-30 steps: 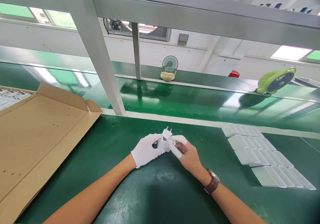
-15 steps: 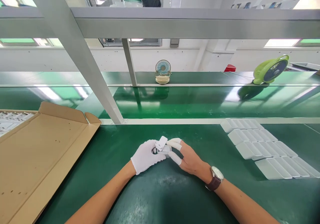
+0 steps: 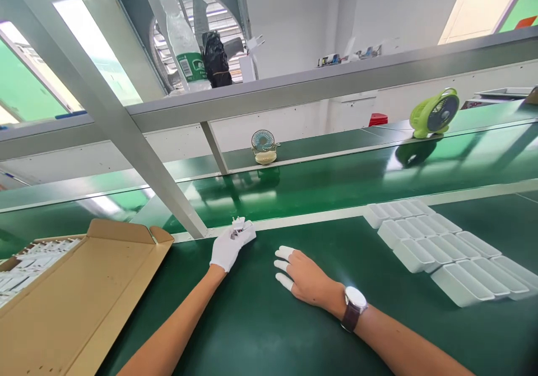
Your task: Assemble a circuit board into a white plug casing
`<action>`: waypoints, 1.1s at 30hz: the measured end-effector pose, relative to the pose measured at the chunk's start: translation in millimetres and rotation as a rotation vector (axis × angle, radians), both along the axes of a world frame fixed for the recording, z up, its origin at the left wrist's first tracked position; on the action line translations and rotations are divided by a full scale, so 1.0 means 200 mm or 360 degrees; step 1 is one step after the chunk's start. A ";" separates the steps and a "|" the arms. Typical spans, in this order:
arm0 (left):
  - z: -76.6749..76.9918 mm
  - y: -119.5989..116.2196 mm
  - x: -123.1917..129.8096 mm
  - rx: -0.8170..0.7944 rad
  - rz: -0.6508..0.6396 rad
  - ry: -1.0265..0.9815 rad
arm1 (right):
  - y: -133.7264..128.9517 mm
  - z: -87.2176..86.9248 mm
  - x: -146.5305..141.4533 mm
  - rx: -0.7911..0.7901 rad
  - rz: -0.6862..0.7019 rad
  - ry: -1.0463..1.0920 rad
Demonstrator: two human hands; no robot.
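Note:
My left hand (image 3: 230, 246), in a white glove, is closed around a small white plug-like piece (image 3: 238, 226) near the pale rail at the back of the green work surface (image 3: 252, 320). Part of the piece is hidden by the fingers. To the right, my right hand (image 3: 300, 272) hovers over the green surface with its fingers spread and nothing in it. White covers sit on its fingertips, and a watch is on the wrist.
At the left lies an open cardboard box (image 3: 84, 286) with many white pieces (image 3: 33, 264). Rows of white trays (image 3: 454, 253) stand at the right. A small fan (image 3: 264, 146), a green fan (image 3: 435, 112) and a slanted metal post (image 3: 143, 152) are further back.
My left hand has moved away from my right hand, up and left, with the white piece. My right hand has let go of the piece and spread its fingers. The camera view has tilted.

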State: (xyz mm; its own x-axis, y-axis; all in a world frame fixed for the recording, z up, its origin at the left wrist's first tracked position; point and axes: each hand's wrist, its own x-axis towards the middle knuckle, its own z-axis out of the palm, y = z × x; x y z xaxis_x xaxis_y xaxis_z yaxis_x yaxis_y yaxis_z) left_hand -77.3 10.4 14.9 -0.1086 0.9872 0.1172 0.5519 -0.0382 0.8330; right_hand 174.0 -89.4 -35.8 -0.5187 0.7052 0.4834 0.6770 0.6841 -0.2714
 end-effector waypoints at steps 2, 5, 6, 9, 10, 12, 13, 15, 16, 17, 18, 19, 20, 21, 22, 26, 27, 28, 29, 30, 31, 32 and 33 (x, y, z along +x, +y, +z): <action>0.01 0.15 -0.01 0.0052 0.0074 -0.0055 | 0.00 -0.01 0.00 0.0007 -0.0008 -0.0017; 0.01 0.33 -0.02 0.0086 0.0190 -0.0120 | 0.00 -0.01 0.00 0.0021 -0.0020 -0.0031; 0.01 0.38 -0.02 0.0090 0.0231 -0.0127 | 0.00 -0.01 0.00 0.0027 -0.0023 -0.0033; -0.03 0.45 -0.01 0.0114 0.0331 -0.0164 | 0.00 -0.01 0.00 0.0043 -0.0022 -0.0033; -0.05 0.46 -0.01 0.0124 0.0345 -0.0191 | 0.00 -0.02 0.00 0.0045 -0.0017 -0.0032; -0.09 0.45 0.02 0.0135 0.0338 -0.0259 | 0.00 -0.02 0.00 0.0043 -0.0007 -0.0029; -0.11 0.43 0.04 0.0136 0.0313 -0.0296 | 0.00 -0.03 0.00 0.0038 -0.0007 -0.0025; -0.14 0.38 0.08 0.0123 0.0199 -0.0373 | 0.01 -0.03 0.00 0.0025 -0.0013 -0.0014; -0.15 0.35 0.10 0.0108 0.0117 -0.0411 | 0.01 -0.03 0.00 0.0019 -0.0016 -0.0008; -0.15 0.31 0.13 0.0088 0.0022 -0.0446 | 0.01 -0.03 0.00 0.0016 -0.0018 -0.0002; -0.16 0.28 0.15 0.0064 -0.0080 -0.0477 | 0.01 -0.03 0.00 0.0019 -0.0018 0.0005; -0.16 0.24 0.18 0.0042 -0.0177 -0.0501 | 0.00 -0.02 0.00 0.0022 -0.0013 0.0009; -0.15 0.20 0.20 0.0019 -0.0270 -0.0519 | 0.00 -0.02 0.00 0.0023 -0.0005 0.0013; -0.15 0.17 0.22 0.0001 -0.0353 -0.0533 | 0.00 -0.01 0.00 0.0023 0.0004 0.0019; -0.14 0.14 0.24 -0.0012 -0.0419 -0.0544 | -0.01 -0.01 0.00 0.0019 0.0016 0.0026; -0.12 0.08 0.26 -0.0022 -0.0530 -0.0553 | -0.01 0.00 -0.01 0.0002 0.0011 0.0053; -0.11 0.07 0.26 -0.0020 -0.0533 -0.0551 | -0.01 0.01 -0.01 -0.0002 -0.0004 0.0047; -0.10 0.07 0.25 -0.0020 -0.0533 -0.0547 | 0.00 0.01 -0.01 -0.0005 -0.0016 0.0034; -0.10 0.07 0.25 -0.0023 -0.0533 -0.0544 | 0.00 0.02 -0.01 -0.0009 -0.0023 0.0013; -0.09 0.07 0.25 -0.0033 -0.0537 -0.0538 | 0.00 0.03 -0.01 -0.0006 -0.0025 -0.0007; -0.08 0.08 0.24 -0.0049 -0.0535 -0.0526 | 0.00 0.04 0.00 0.0000 -0.0005 -0.0038; -0.07 0.08 0.24 -0.0070 -0.0533 -0.0513 | 0.01 0.05 0.00 0.0006 0.0005 -0.0066; -0.07 0.09 0.24 -0.0090 -0.0539 -0.0497 | 0.01 0.06 0.00 0.0036 -0.0006 -0.0091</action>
